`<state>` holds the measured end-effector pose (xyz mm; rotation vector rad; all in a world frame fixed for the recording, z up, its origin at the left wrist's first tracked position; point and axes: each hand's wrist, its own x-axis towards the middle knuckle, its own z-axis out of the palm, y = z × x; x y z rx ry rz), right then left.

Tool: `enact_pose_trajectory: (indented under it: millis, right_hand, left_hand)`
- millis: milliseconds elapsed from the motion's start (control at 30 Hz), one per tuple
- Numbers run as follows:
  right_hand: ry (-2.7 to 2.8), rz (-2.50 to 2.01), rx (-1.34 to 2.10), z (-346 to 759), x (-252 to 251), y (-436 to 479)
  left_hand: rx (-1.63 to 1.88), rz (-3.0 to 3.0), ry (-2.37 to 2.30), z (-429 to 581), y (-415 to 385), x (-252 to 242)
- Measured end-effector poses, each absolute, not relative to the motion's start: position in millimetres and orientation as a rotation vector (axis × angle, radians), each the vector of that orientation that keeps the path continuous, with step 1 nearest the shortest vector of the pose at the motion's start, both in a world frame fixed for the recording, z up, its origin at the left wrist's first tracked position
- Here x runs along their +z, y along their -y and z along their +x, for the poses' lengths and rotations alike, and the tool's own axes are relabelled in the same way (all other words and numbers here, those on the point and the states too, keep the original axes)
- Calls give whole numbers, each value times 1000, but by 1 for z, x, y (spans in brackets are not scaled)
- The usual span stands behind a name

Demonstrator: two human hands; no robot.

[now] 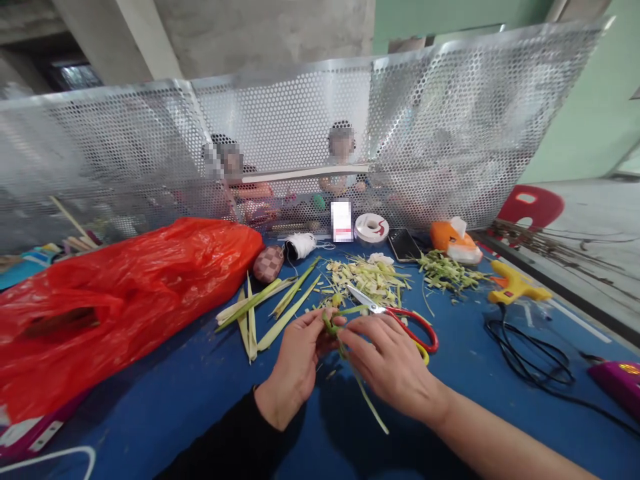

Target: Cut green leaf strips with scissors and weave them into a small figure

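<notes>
- Head view: blue surface, both bare hands low in the centre, brought together.
- Left hand: thumb and forefinger pinching a small, folded green leaf-strip piece.
- Right hand: fingers bent and drawn together at the piece's other side, pinching it; exact fingertip contact partly hidden.
- Piece is between the hands, above the surface; a thin pale-green strand trails down below the right hand.
- Metal scissors with red-and-yellow handles just beyond the right hand, partly covered by it, blades pointing up-left.
- Behind them, a loose heap of pale-green leaf cuttings.
- Left of the heap, long, pointed pale-green leaves.
- Far left, large crumpled red plastic bag.
- Right, yellow glue gun with a black cable.
</notes>
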<state>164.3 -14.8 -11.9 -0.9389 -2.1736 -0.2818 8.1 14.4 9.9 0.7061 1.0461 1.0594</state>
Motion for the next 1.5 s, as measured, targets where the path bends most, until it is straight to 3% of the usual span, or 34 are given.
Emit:
enact_pose_trajectory:
  millis: [100, 333, 433, 533, 733, 900, 1033, 1300, 1400, 1500]
  right_hand:
    - [2129, -825, -276, 165, -8, 16]
    - [1647, -963, 472, 165, -5, 11]
    - [1618, -946, 600, 166, -4, 10]
    - [1846, -825, 440, 169, -3, 12]
    - [2201, -666, -297, 168, -7, 12]
    - [2208, -595, -365, 164, -10, 12]
    - [1989, -705, -77, 167, -9, 10]
    - [1379, -1057, 1005, 166, -11, 4]
    - [1344, -1104, 1107, 164, -14, 3]
    - [1402, -1190, 992, 163, -16, 5]
  left_hand:
    - [1038, 808, -1063, 10, -11, 9]
    - [883, 1011, -1044, 14, -3, 12]
    - [872, 970, -1017, 14, -2, 13]
    - [910, 868, -994, 12, -4, 12]
    - [940, 705, -924, 8, -10, 10]
    - [967, 700, -1009, 9, -8, 10]
    - [956, 853, -1049, 12, -5, 11]
    - [759, 1019, -1012, 11, -2, 17]
    - [733, 991, -1003, 10, -3, 15]
    - [746, 943, -1010, 10, -4, 13]
